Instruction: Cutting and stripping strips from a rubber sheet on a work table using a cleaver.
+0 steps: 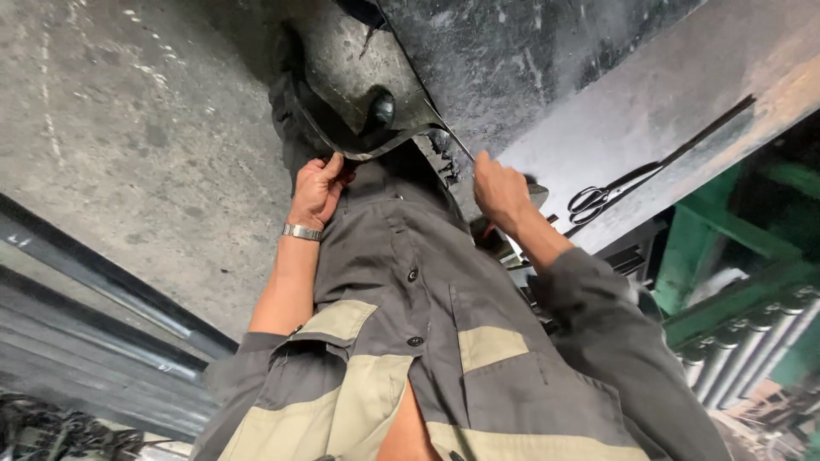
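Head view, looking straight down the grey work shirt: the left hand [318, 189] pinches the curled edge of a thin, dark, scuffed sheet of flexible material [376, 102], fingers closed on it. The right hand [501, 195] is closed too, beside the sheet's cut edge, but I can't tell what's in it. Looks partway through to me: one flap already curls free, and most of the sheet is still whole. The sheet lies on the grey tabletop [649, 111], long axis running away from the body, flap pointing back at the waist. Black-handled scissors [611, 196] lie right of the sheet.
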